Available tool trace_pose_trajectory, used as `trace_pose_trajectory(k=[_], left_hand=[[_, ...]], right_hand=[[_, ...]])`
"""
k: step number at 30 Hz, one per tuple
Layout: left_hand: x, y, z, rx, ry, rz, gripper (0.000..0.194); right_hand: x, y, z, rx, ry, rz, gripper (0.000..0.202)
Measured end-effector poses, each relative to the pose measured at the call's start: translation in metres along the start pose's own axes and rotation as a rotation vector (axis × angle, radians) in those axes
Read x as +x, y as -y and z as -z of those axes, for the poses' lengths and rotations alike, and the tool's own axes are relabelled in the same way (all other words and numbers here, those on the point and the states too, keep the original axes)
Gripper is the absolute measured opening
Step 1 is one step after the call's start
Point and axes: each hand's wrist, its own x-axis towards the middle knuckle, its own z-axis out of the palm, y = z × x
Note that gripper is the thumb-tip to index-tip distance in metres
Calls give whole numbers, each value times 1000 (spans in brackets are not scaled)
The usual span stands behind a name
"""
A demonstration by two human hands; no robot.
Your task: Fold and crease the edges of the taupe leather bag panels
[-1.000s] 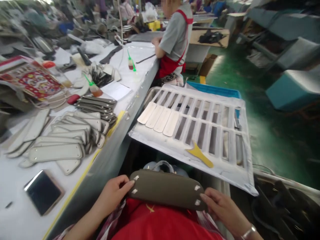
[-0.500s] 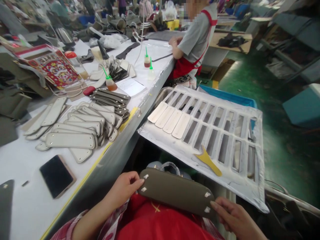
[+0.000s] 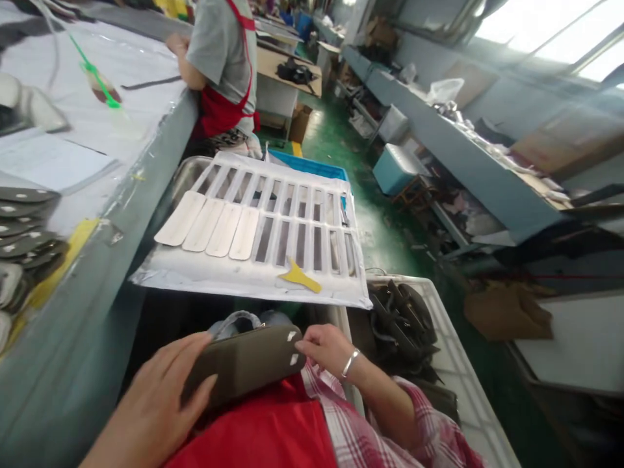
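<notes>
A long olive-green panel (image 3: 248, 364) with rounded ends lies across my lap, low in the view. White patches show near its right end. My left hand (image 3: 160, 383) is wrapped over the panel's left end and hides it. With thumb and fingertips, my right hand (image 3: 319, 348) pinches the right end. Beyond the panel is a white slotted rack (image 3: 302, 286), with several cream strips (image 3: 219, 227) in a row on its left part. A yellow forked piece (image 3: 302, 277) rests near the rack's front edge.
The white-topped table (image 3: 151, 97) is at the left, with stacked dark pieces (image 3: 29, 224) and a green-tipped bottle (image 3: 100, 88). A person (image 3: 219, 71) stands beyond it. At the right, a white crate (image 3: 439, 312) holds dark pieces. A blue crate (image 3: 312, 164) is behind the rack.
The view has swung right. The panel's left end is now under my left hand, which has changed from a fingertip hold to a broad grasp. My right hand still pinches the right end.
</notes>
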Motion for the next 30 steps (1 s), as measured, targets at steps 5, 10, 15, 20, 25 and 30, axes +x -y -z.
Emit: trace_pose_trajectory(k=[5, 10, 15, 20, 25, 30], left_hand=[[52, -61, -51, 6, 176, -352, 80], [64, -75, -74, 9, 279, -313, 73], [70, -82, -68, -10, 359, -242, 55], [73, -86, -67, -42, 356, -218, 50], [72, -84, -71, -43, 335, -216, 52], [72, -83, -73, -34, 337, -211, 58]], right_hand=[[-4, 3, 5, -62, 6, 31, 26], [-4, 0, 7, -122, -12, 47, 27], [-3, 0, 8, -124, -6, 65, 29], [-3, 1, 10, -173, -7, 88, 32], [-2, -1, 9, -189, -37, 76, 31], [0, 0, 9, -234, -63, 97, 29]])
